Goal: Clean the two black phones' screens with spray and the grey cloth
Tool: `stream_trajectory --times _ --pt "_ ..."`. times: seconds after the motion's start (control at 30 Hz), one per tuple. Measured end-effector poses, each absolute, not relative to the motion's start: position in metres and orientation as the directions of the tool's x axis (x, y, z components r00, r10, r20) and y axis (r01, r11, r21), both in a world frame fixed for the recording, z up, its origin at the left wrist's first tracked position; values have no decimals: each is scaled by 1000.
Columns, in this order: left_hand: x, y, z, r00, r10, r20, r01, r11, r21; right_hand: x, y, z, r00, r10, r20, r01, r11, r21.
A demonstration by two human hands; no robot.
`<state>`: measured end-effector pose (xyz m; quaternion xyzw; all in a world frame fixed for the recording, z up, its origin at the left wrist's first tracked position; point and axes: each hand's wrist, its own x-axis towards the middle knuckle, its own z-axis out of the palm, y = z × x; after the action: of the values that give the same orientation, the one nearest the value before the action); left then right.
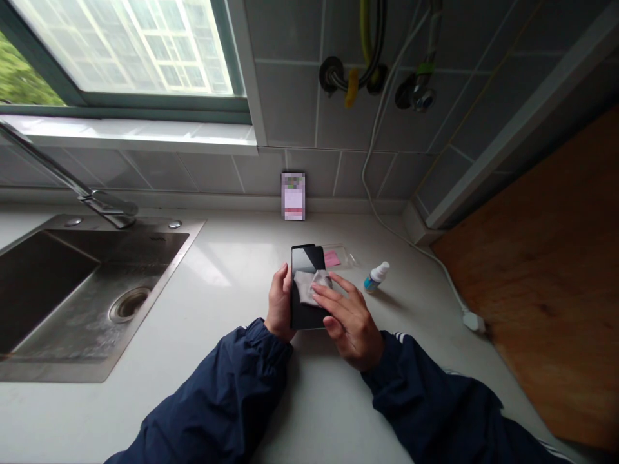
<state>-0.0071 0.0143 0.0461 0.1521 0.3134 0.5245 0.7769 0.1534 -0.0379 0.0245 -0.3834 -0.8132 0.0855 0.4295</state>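
Smartphone (305,259) held at its edge by narrowly curled left hand (280,304); open right hand (349,321) presses grey cloth (312,287) on screen, upper glass uncovered; spray bottle (376,278), plastic sleeve (337,256) nearby.

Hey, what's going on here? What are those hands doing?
A person's left hand holds a black smartphone just above the white countertop, while the right hand presses a grey cloth against its screen. A small spray bottle and a clear plastic packet are close by, and a steel sink is off to the left.
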Motion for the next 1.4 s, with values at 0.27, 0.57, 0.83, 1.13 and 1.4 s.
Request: stream_trajectory --times 0.27,0.57,0.83,1.13,1.4 --pt "3 -3 39 389 890 -238 -650 448 614 160 -30 16 -168 803 572 743 484 -462" --pt "14 -7 32 392 918 -67 -571 299 764 162 -27 14 -302 802 516 648 569 -505" --pt "10 -6 32 401 881 -250 -677 469 568 160 -30 21 -460 674 579 482 736 -475" --pt "-13 16 41 213 894 -395 -767 403 498 155 -34 24 -486 525 699 434 839 -328" --pt "-16 13 44 257 855 -451 -718 481 504 150 -40 29 -472 537 699 417 835 -360"
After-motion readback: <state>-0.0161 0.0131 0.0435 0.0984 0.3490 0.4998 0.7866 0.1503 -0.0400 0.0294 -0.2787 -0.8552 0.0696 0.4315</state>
